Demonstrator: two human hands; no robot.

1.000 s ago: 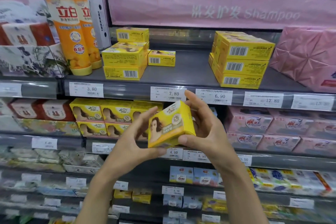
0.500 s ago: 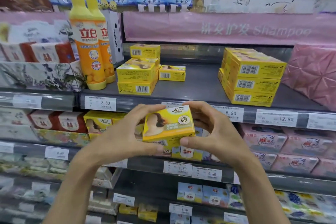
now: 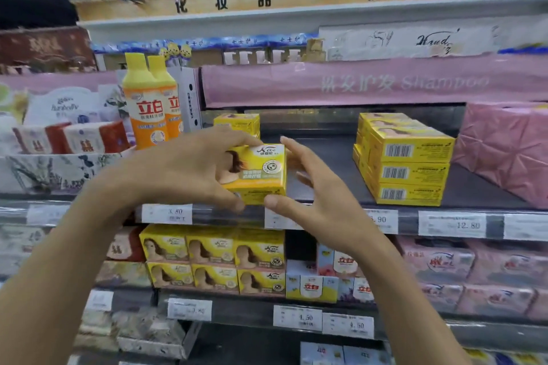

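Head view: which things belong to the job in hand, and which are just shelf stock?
In hand: yellow box, left hand gripping it, right hand beside it.
Just there: orange bottles, stacked yellow boxes at right, pink packs, price tags.

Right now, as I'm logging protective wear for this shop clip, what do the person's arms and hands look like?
Both the left hand and the right hand are bare: no gloves and no rings that I can see. The left forearm and right forearm are uncovered down to the frame's edge, with no sleeve, watch or wristband in view.
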